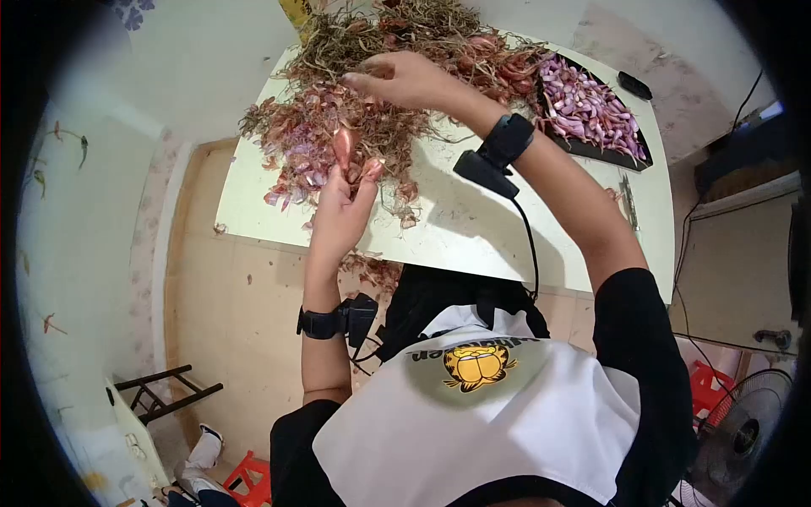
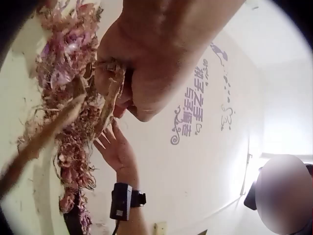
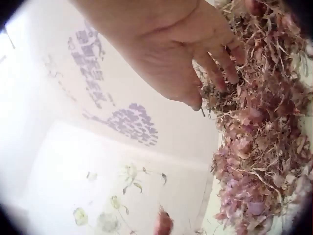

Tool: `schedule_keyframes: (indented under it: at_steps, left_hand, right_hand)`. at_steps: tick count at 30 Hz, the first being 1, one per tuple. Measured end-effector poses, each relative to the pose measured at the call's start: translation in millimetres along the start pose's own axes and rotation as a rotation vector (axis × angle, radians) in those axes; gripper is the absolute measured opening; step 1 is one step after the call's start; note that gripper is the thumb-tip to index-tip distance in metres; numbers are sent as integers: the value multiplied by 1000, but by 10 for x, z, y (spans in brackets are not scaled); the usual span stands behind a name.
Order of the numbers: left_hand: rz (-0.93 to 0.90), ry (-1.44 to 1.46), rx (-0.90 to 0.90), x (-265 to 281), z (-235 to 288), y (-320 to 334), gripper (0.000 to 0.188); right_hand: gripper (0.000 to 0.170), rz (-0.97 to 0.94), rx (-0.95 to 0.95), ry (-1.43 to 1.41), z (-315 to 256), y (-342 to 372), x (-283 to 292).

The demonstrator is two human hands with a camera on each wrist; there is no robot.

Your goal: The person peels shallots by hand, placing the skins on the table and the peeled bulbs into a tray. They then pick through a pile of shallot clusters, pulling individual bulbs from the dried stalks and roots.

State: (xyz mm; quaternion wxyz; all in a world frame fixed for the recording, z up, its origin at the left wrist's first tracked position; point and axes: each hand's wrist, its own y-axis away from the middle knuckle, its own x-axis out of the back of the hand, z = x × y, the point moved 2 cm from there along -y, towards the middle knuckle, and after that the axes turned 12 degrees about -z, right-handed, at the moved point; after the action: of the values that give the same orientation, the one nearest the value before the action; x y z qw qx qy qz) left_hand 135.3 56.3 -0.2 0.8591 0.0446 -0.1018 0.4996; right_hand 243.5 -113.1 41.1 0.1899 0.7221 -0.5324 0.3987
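Observation:
My left hand (image 1: 342,203) grips a reddish-brown shallot (image 1: 345,148) upright between thumb and fingers, over the near edge of the heap. Dry, papery stalks (image 2: 111,98) trail beside that fist in the left wrist view. Farther across the table, my right hand (image 1: 410,81) hovers at the heap of dry stalks and skins (image 1: 363,127), palm partly turned inward. Its fingers (image 3: 215,71) are loosely extended with nothing between them. The right wrist view catches only a bit of the shallot (image 3: 164,223) at its bottom edge.
A black tray (image 1: 583,150) of peeled purple shallots (image 1: 591,106) stands on the right of the white table (image 1: 473,241). Unpeeled shallots (image 1: 515,72) lie among stalks beside it. A narrow metal tool (image 1: 628,203) and a small black object (image 1: 634,85) lie near the right edge.

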Motion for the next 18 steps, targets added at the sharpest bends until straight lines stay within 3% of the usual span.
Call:
schedule_keyframes:
  at_steps: [1,2,4,5,7,9,11,12,13,14,15,17,18]
  left_hand:
    - [-15,-137,11,-26,-3,-69,30]
    - [-20,-44,-34,-77,7,-121,31]
    - [30,62,-105,-205,97,-237,23]
    - [52,111,-113,-203,94,-264,18]
    - [96,209,-132,-200,91,-315,11]
    - [25,293,76,-153,44,-317,10]
    - [135,181,106,-409,247,-85,11]
    - [168,182,102,-511,275,39,15]
    - [138,421,152,-508,295,120,19]
    - [145,499,115,-431,173,86,19]
    - [155,584,85,-344,29,66,20]
    - [153,513,27,-264,1,-16,20]
    - [154,443,-48,-257,13,-79,21]
  right_hand:
    - [65,-81,35,-156,-123,26,-27]
    - [65,-76,31,-158,-236,58,-28]
    - [58,-426,-132,-31,-391,120,-90]
    - [58,-429,-134,-32,-359,105,-141]
    - [53,-269,-54,-166,-251,44,-258]
    - [45,-38,-79,-132,-113,-48,-279]
    - [40,236,-186,-132,160,-176,90]
    - [40,274,-182,-56,500,-256,260]
    - [41,249,-197,41,512,-198,471]
    - [40,82,-245,133,742,-282,508]
    - [40,76,-247,132,653,-208,487]
    - [37,-102,5,-182,250,102,358]
    - [36,-229,-11,-414,173,207,272]
